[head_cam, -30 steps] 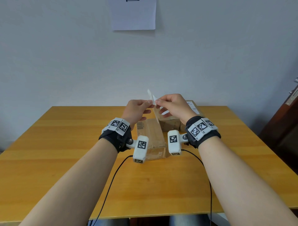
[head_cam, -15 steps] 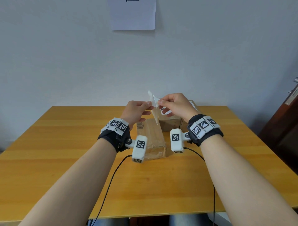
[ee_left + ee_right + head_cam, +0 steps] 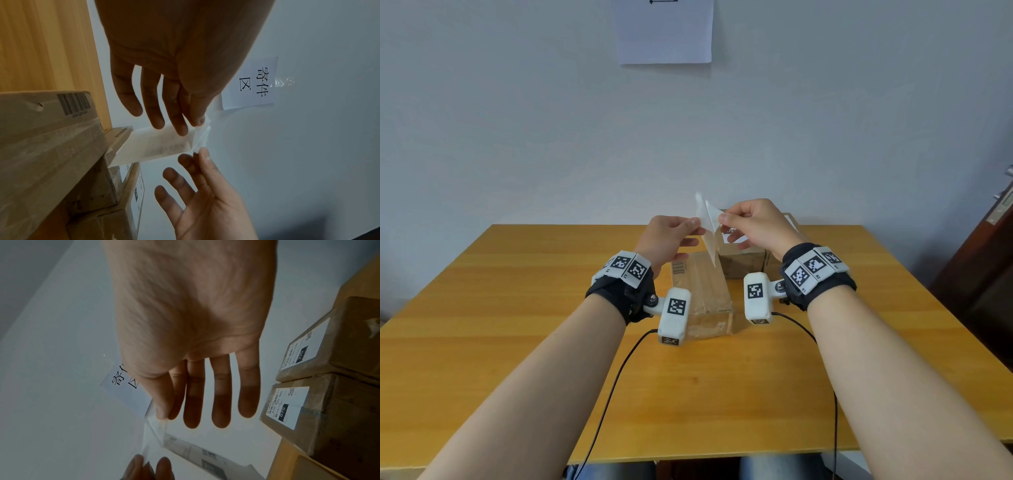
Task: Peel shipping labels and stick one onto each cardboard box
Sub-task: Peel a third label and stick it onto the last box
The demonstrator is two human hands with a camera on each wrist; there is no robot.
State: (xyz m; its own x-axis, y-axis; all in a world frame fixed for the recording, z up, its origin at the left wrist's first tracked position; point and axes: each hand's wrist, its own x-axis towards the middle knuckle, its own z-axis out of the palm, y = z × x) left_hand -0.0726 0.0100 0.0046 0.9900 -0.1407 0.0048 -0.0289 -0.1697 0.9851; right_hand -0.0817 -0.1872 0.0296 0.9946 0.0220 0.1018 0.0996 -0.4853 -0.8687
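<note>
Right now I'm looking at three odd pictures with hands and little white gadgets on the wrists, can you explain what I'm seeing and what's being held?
No robot here: a person works with bare hands, wearing three cameras. One picture comes from the head, looking down at a wooden table. The other two come from the white cameras strapped to each wrist, looking along the fingers. The left hand and right hand each pinch a top corner of a white label sheet held up in the air, pulling its layers apart. On the table a plain box lies nearest. Behind it are two boxes already carrying labels, one marked 070, the other 220. A paper sign hangs on the wall.
</note>
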